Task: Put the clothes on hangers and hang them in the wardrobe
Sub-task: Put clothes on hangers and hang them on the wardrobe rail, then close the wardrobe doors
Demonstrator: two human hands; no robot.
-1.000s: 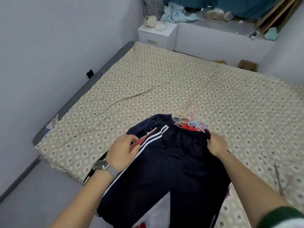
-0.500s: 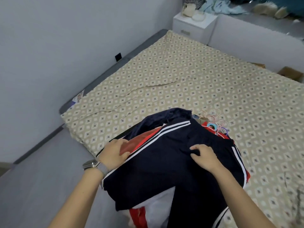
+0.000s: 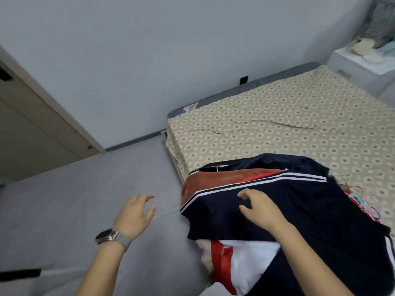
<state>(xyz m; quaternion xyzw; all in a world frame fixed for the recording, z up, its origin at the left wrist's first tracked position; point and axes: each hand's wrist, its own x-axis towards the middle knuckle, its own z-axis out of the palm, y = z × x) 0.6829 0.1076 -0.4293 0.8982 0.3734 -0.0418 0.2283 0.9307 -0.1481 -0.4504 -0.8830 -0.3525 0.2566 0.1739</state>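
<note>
While a white and red garment hangs off the near edge of the bed, a navy garment with white side stripes lies spread on top of it, covering most of the pile of clothes at the bed's near left corner. The right hand rests on the navy cloth just below its stripes, palm down, fingers bent and spread, the fingertips pressing into the fabric without gathering any of it. The left hand hangs in the air to the left of the pile, over the grey floor, apart from the clothes; its fingers are loosely curved and parted, and it holds nothing. A watch with a grey band sits on that wrist. Under the navy garment, on the left, a brick-red garment shows, with a strip of brighter red beside it. At the right edge of the pile a tangle of thin coloured hangers pokes out onto the patterned beige bed cover. Farther off, the cover runs wrinkled across the bed toward a grey wall. A white nightstand stands at the far right with blurred items on top. At the far left, a brown door meets the floor.
</note>
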